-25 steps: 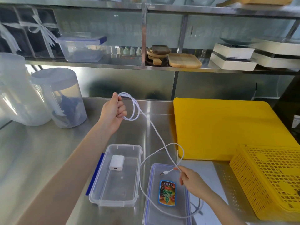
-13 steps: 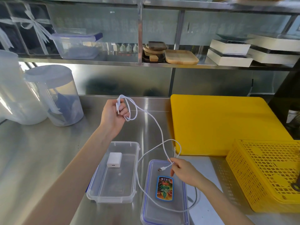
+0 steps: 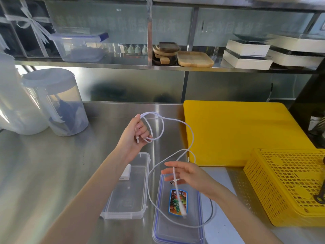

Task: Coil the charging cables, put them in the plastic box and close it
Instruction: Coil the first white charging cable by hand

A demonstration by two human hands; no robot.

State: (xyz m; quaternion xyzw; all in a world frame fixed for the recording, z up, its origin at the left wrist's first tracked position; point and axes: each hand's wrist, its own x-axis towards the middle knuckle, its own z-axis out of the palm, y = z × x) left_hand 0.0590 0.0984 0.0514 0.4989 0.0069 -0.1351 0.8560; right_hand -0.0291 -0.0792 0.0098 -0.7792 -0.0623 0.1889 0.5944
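Note:
My left hand (image 3: 134, 136) is raised over the counter, shut on a small coil of white charging cable (image 3: 192, 136) with one plug end sticking out below the fingers. The rest of the cable trails down to my right hand (image 3: 190, 176), whose fingers are spread with a strand running between them; a loose end hangs below it, blurred. More cable loops over the lid (image 3: 161, 231), which lies flat with a colourful sticker. The clear plastic box (image 3: 139, 187) sits open to the left of the lid, with a white charger block (image 3: 126, 172) inside.
A yellow cutting board (image 3: 237, 131) lies at the right, a yellow perforated basket (image 3: 284, 187) in front of it. Two clear lidded jars (image 3: 58, 103) stand at the left. The shelf behind carries a plastic container (image 3: 79, 46), wooden trays and white boxes.
My right hand has lifted off the lid and spread its fingers, the cable now running loosely between them. My left hand still grips the coil, with another loop added.

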